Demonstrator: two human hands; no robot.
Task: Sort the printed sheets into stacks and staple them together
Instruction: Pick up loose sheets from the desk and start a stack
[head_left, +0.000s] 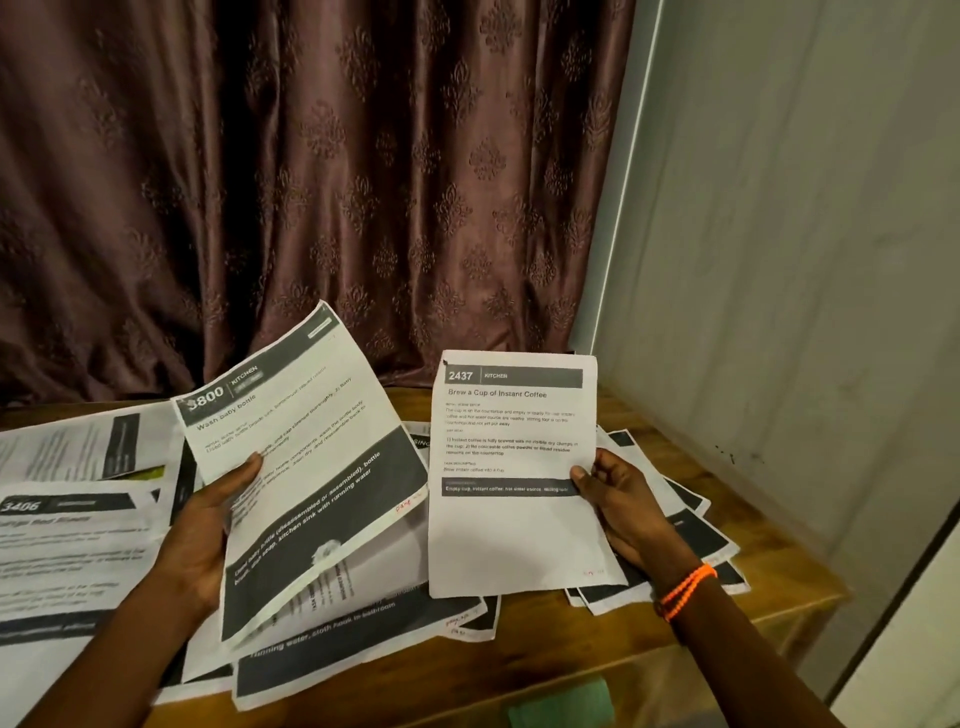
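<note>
Paper, thin and limp, is what both hands are dealing with above the wooden surface (649, 618). The left hand (208, 535) holds a small bundle topped by the "3800 Wash baby bottle" sheet (296, 447); its thumb presses across the page's left edge with the fingers hidden behind, so the grip is a pinch on the bundle. Lower pages of that bundle sag and curl away from the top one, which suggests they are not fastened. The right hand (618, 504) pinches the "2437 Brew a Cup of Instant Coffee" sheet (511, 467) at its right edge, thumb on the front, and the page stands nearly upright, just right of the bundle.

Such sheets are light and floppy, likely to fan or slide over each other, so holding near an edge with a firm thumb looks sensible, squaring the corners before any stapling.

Loose printed sheets (363, 649) lie scattered on the surface beneath the bundle, with the "3406" sheet (67, 540) to its left. No stapler is visible.
</note>
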